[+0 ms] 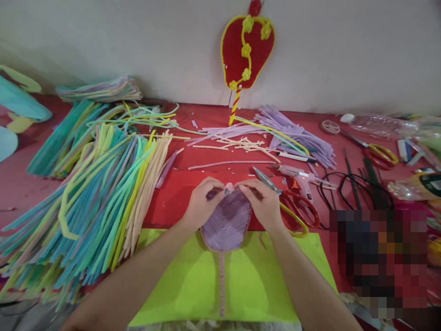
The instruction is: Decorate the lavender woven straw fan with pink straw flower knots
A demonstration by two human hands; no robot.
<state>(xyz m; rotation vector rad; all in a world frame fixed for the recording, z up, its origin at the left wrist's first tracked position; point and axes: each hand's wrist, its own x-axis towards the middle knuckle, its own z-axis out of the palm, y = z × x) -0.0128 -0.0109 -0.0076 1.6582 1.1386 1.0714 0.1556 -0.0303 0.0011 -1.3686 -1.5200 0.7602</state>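
Observation:
A purple hand fan [227,220] made of fuzzy chenille stems, with a pinkish edge and a wrapped pink handle [222,285], lies with its handle pointing toward me. At its top edge sits a small pink flower [229,187]. My left hand [204,203] pinches the fan's upper left rim, its thumb and fingertips beside the flower. On the other side, my right hand [264,202] is closed at the upper right rim, fingertips close to the flower. Whether either hand grips the flower itself is hard to make out. A lime-green sheet [186,276] is under the handle.
Bundles of coloured chenille stems [86,197] cover the left. Lilac stems [292,133] lie at the back. Right of my hands are scissors [299,207], a pink glue gun [299,177] and a black cable [339,184]. A red and yellow fan [255,55] leans against the wall.

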